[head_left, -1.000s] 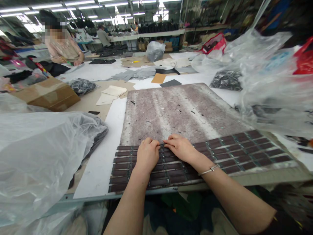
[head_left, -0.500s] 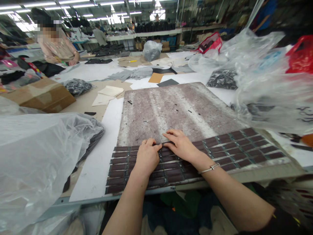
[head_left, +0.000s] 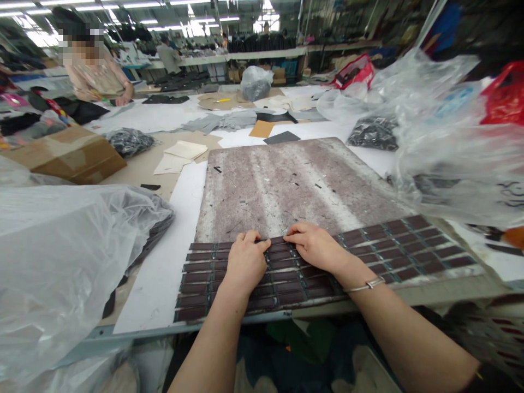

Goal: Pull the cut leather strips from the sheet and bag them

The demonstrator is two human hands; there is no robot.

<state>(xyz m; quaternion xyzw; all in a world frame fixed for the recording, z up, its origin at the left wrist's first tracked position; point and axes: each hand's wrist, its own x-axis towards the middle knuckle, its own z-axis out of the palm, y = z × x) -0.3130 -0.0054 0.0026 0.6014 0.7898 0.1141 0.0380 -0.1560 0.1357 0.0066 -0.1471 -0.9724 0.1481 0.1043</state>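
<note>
Left hand (head_left: pixel 246 260) and right hand (head_left: pixel 314 245) touch the dark strip (head_left: pixel 277 240) between them, grips unclear.

right arm (head_left: pixel 403 322): thin silver bangle (head_left: pixel 373 283) | dark sleeve (head_left: pixel 497 380) | small yellow mark (head_left: pixel 479 375)

Dark brown strips (head_left: pixel 256 303), orange patch (head_left: pixel 261 129)
</note>
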